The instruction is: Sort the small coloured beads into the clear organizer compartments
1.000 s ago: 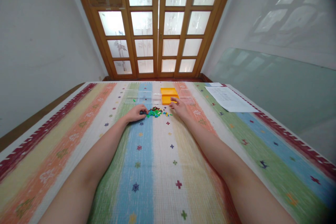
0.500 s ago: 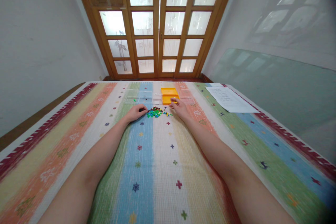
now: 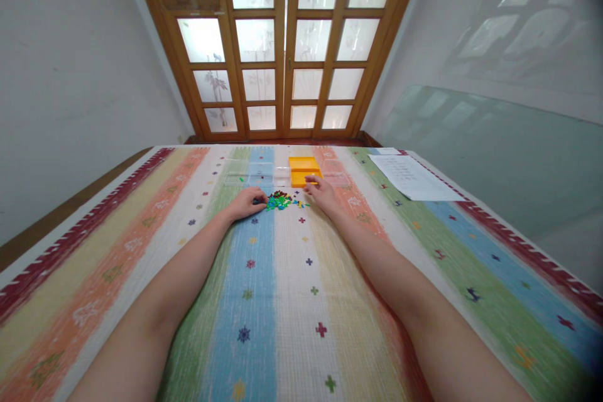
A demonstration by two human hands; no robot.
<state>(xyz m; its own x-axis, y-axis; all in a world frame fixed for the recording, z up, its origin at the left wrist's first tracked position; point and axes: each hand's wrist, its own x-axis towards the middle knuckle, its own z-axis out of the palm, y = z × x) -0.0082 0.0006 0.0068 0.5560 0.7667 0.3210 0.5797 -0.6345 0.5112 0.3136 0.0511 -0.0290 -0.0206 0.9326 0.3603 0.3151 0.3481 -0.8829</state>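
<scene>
A small heap of loose plastic pieces (image 3: pixel 279 201), mostly green and blue with dark red ones at the back, lies on the striped tablecloth. My left hand (image 3: pixel 247 203) rests at its left edge, thumb and fingers curled together at the nearest pieces. Whatever is between those fingertips is too small to make out. To the right of the heap, my right hand (image 3: pixel 322 193) hovers by the front of an open yellow box (image 3: pixel 305 164). Its fingers are bent, with the thumb apart from them and nothing visible between. A few yellow and blue pieces (image 3: pixel 300 204) lie between heap and right hand.
Clear plastic trays (image 3: pixel 249 163) stand left of the yellow box, a green piece (image 3: pixel 242 179) in one. Another clear tray (image 3: pixel 335 176) is on its right. Printed paper sheets (image 3: pixel 412 177) lie at the far right. Wooden glazed doors (image 3: pixel 287 75) stand beyond the table.
My left hand has shifted slightly right, its fingertips now at the heap's left edge. My right hand has hardly moved.
</scene>
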